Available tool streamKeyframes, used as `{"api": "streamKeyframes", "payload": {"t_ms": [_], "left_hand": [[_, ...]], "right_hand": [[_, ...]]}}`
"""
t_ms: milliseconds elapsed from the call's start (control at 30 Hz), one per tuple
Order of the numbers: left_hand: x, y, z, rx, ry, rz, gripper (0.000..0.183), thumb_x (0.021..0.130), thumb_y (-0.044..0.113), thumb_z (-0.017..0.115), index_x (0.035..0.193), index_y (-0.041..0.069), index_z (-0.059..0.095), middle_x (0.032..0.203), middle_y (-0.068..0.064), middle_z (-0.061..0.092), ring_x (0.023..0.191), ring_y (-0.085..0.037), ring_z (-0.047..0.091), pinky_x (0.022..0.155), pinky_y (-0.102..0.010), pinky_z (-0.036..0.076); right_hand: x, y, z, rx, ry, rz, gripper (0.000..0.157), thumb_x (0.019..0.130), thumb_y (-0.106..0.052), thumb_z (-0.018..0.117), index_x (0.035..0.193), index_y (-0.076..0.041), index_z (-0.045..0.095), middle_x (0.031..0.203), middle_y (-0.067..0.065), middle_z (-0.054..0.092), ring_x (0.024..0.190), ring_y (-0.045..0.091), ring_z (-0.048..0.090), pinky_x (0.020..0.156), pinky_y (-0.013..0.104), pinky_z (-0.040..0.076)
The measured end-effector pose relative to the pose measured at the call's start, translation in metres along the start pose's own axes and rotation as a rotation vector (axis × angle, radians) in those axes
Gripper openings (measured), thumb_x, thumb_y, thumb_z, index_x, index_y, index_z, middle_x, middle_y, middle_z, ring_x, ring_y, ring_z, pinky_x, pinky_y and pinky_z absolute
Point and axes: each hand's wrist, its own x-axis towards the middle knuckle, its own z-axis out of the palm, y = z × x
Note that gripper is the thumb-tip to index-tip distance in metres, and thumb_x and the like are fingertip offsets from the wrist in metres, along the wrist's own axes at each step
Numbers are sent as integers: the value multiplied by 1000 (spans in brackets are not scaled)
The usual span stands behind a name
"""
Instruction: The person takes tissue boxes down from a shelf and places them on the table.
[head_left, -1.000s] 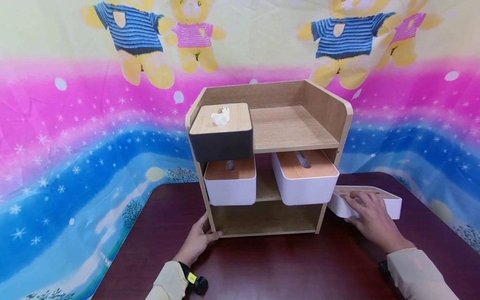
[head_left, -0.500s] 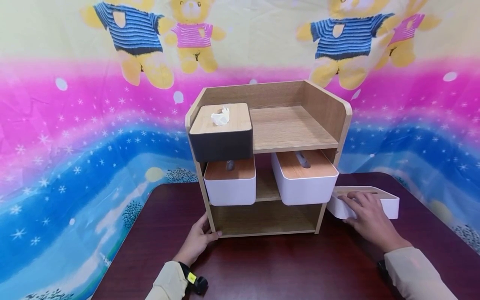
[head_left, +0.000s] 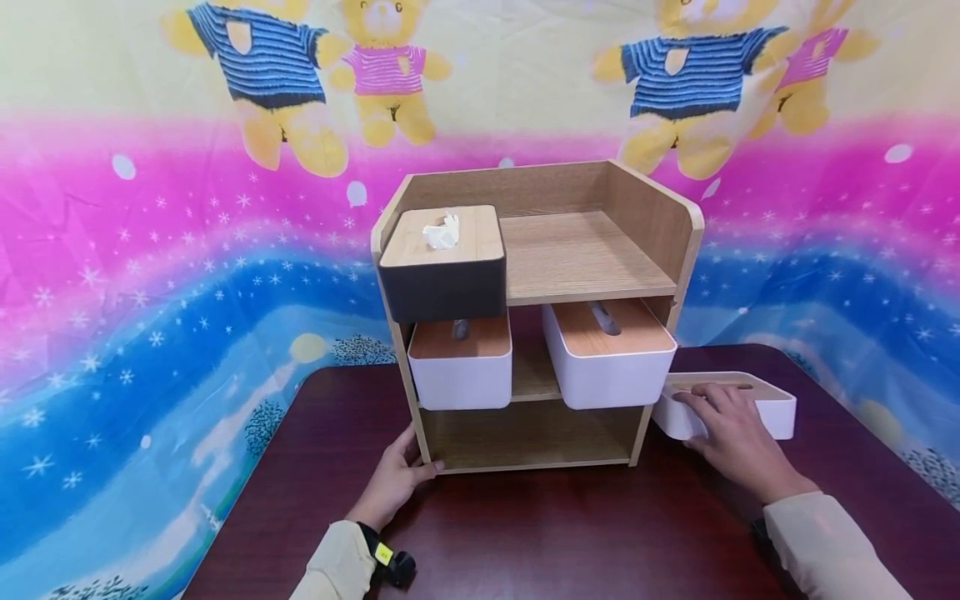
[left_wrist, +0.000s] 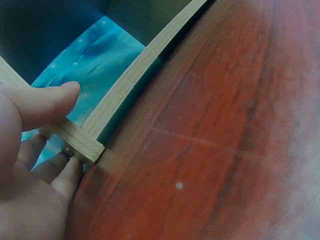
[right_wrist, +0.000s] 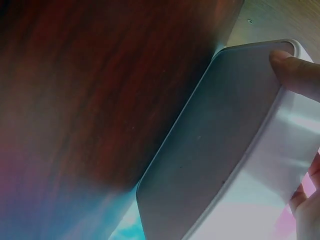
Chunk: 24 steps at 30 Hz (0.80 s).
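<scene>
My left hand (head_left: 393,479) grips the lower left corner of a wooden desktop shelf (head_left: 588,254). In the left wrist view, its thumb lies inside the side panel (left_wrist: 82,142) and the fingers are on the outer side. To the right of the shelf, my right hand (head_left: 738,442) holds a white tissue box (head_left: 777,417) with a wooden, slotted lid. The right wrist view shows the thumb (right_wrist: 295,75) pressed on one face of that box, fingers at the opposite side. The box stands close beside the shelf's right panel, over the table.
A black tissue box (head_left: 442,287) with a tissue poking out sits on the shelf's top left. Two white tissue boxes, one left (head_left: 461,383) and one right (head_left: 618,383), jut from the middle level. Under everything is a dark red table (head_left: 525,533); a printed bear curtain (head_left: 525,92) hangs behind.
My right hand has shifted slightly left with the white tissue box, toward the shelf. The left hand and the shelf have stayed in place.
</scene>
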Motion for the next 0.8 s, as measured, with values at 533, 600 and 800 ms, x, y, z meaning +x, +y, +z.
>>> {"api": "streamKeyframes", "payload": {"t_ms": [533,600,800], "left_hand": [[0,-2,-2,-10,-28,29,90,81,-2,74,152,34,33,149,-11,40,130,-35,44,91,-39,49],[0,-2,-3,-4,-29,35,90,81,-1,75,152,34,32,149,-12,39,130,-35,43,92,-39,49],[1,-2,-2,-4,-24,34,90,81,-1,75,152,34,32,150,-11,39,131,-35,43,93,-40,48]], "right_hand": [[-1,0,7,-34,-86,8,60,55,-9,88,103,-3,53,101,11,51,93,34,47,75,50,38],[0,-1,7,-48,-95,1,59,55,-9,87,102,-4,52,100,11,50,92,33,46,74,50,37],[0,-2,9,-111,-122,-23,60,52,-8,87,97,-4,49,94,11,48,88,34,46,72,53,39]]}}
